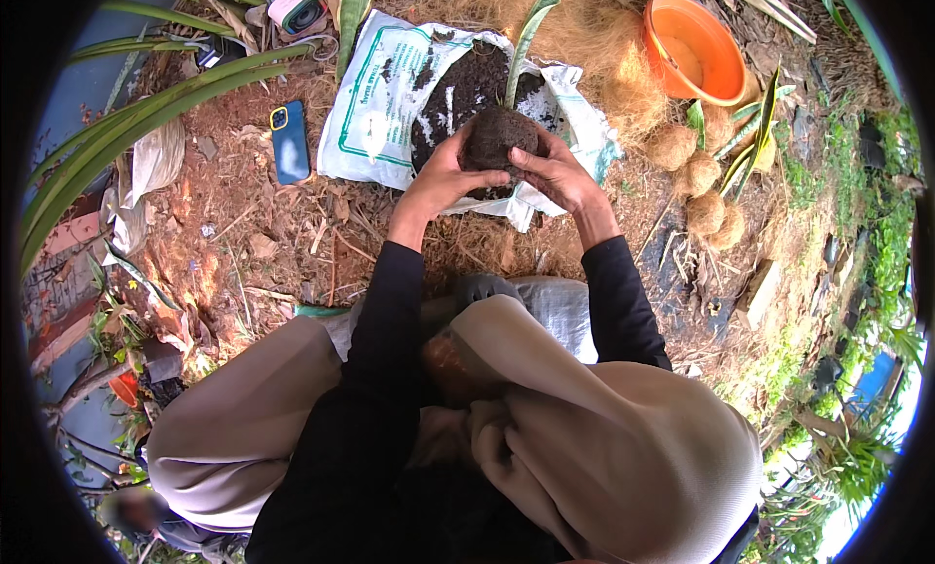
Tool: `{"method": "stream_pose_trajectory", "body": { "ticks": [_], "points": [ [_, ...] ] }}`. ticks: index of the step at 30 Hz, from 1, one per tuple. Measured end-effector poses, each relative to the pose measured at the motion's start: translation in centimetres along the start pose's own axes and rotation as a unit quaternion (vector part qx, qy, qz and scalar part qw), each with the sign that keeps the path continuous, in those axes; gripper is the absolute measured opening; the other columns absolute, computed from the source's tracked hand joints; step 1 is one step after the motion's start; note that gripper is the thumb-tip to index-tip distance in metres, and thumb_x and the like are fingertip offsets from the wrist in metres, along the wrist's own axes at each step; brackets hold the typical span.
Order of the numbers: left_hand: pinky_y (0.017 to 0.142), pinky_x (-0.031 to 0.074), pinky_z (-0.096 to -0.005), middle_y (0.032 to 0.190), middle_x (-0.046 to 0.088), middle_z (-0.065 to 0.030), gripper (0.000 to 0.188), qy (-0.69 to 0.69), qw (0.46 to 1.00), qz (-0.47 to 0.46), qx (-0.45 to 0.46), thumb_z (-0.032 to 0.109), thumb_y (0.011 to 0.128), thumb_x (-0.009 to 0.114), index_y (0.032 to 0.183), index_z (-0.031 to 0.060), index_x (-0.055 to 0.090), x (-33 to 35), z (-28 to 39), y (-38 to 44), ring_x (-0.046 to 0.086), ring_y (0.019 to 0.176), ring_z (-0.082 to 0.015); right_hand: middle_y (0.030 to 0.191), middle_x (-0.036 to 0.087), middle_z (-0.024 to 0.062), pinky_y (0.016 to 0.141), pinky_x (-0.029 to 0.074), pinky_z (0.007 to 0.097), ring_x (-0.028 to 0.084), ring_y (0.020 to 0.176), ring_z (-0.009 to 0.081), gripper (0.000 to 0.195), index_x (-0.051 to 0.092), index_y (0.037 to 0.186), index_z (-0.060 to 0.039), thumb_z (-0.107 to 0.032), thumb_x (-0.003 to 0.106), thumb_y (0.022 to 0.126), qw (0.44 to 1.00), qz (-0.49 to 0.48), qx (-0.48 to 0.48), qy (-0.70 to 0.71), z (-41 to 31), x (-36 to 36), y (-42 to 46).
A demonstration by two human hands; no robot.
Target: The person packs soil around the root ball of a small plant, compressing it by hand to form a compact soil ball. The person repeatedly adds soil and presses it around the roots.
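Note:
Between my two hands is a dark ball of soil (500, 142), with a single snake plant leaf (532, 34) rising from its far side. My left hand (447, 171) cups the ball from the left, its thumb along the near side. From the right, my right hand (561, 171) grips it with the thumb pressed on the front. Both hands are over an opened white plastic sack (372, 118) that bears green printing. Dark potting soil (471, 74) lies exposed in the sack's opening. The ball hides part of the soil behind it.
An orange bucket (690, 49) lies tilted beside loose coconut fibre (613, 52). Several fibre-wrapped balls (697, 173), some with snake plant leaves, sit at the right. A blue phone (291, 144) lies left of the sack. Long leaves (146, 133) arch over the left side. A person (139, 513) appears lower left.

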State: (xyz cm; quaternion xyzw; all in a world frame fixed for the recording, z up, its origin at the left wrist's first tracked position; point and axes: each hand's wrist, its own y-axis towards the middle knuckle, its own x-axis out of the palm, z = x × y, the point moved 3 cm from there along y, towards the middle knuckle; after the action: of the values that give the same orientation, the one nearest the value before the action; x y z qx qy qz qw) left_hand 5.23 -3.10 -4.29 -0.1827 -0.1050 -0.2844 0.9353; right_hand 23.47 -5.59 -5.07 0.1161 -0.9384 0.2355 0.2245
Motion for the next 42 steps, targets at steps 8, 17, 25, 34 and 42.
{"method": "stream_pose_trajectory", "body": {
  "ticks": [8,17,25,34,42],
  "points": [
    [0.108,0.044,-0.0345,0.141,0.055,-0.0099,0.068,-0.161,0.982,0.048,-0.091,0.039,0.099,0.065,0.151,0.0039,0.04,0.1,-0.8,-0.1,0.052,0.131,-0.019,0.148,0.047,0.017,0.11,0.045,0.0436,0.048,0.135,0.0271,0.08,0.03,0.154,0.0006,-0.041,0.067,0.096,0.999,0.019,0.02,0.038,1.0,-0.7,-0.7],
    [0.113,0.031,-0.0509,0.144,0.049,-0.0197,0.07,0.112,0.982,0.155,0.015,0.054,0.102,0.05,0.148,0.0011,0.043,3.5,-0.9,1.0,0.042,0.137,-0.0312,0.117,0.069,0.009,0.096,0.052,0.0402,0.066,0.107,0.0229,0.064,0.061,0.126,-0.006,-0.062,0.04,0.102,0.948,0.186,-0.015,0.257,2.6,1.2,1.2],
    [0.098,0.042,-0.0497,0.13,0.055,-0.0175,0.051,0.513,0.767,0.291,0.251,0.036,0.09,0.069,0.127,0.0022,0.061,6.8,1.8,0.7,0.053,0.122,-0.0355,0.14,0.052,0.0166,0.109,0.043,0.044,0.053,0.127,0.0283,0.068,0.043,0.144,-0.0011,-0.056,0.03,0.107,0.946,0.159,0.017,0.282,2.1,2.2,0.9],
    [0.086,0.052,-0.0416,0.108,0.066,-0.0135,0.026,0.389,0.799,0.337,0.312,0.014,0.085,0.073,0.107,0.0015,0.069,5.3,1.2,2.0,0.065,0.101,-0.0329,0.124,0.057,0.0105,0.103,0.046,0.0422,0.058,0.114,0.0236,0.067,0.049,0.133,-0.0025,-0.061,0.029,0.105,0.951,0.164,0.015,0.26,1.2,2.9,0.8],
    [0.089,0.05,-0.0438,0.115,0.064,-0.0173,0.038,0.505,0.729,0.337,0.316,0.019,0.084,0.073,0.115,-0.0026,0.064,6.9,2.7,0.6,0.063,0.105,-0.0352,0.116,0.064,0.0081,0.095,0.052,0.0379,0.061,0.108,0.0219,0.05,0.058,0.127,-0.0067,-0.049,0.046,0.104,0.928,0.146,-0.028,0.343,3.2,2.3,1.8]
  ]
}}
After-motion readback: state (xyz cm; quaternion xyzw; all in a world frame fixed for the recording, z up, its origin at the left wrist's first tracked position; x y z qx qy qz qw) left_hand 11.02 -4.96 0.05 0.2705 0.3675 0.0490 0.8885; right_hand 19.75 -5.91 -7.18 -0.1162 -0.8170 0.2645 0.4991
